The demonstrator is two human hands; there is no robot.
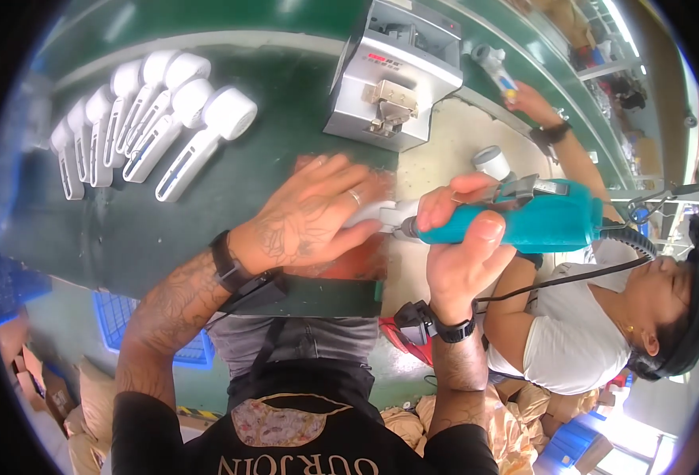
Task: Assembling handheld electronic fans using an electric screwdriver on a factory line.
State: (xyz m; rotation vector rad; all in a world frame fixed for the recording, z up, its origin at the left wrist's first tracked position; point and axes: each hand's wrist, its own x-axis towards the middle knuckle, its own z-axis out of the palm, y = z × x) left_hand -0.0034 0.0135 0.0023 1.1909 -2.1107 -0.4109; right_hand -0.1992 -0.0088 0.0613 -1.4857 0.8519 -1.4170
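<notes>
Right hand point(464, 253), nearest the lens, is clenched in a firm grip around a teal electric screwdriver point(535, 222), its tip meeting a white handheld part point(381, 214). Left hand point(310, 218) presses that part down on the green table point(128, 229). Finished white parts point(148, 119) lie well apart, beyond a grey machine point(397, 71).

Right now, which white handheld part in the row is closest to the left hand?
The rightmost white part in the row, with the largest round head, lies nearest the left hand.

Lighting: bright, even, overhead; strongest glare lower right and upper right rim. Shadows soft. Fisheye bends straight edges; black vignette with blue fringe at rim. Slight blur at periphery.
</notes>
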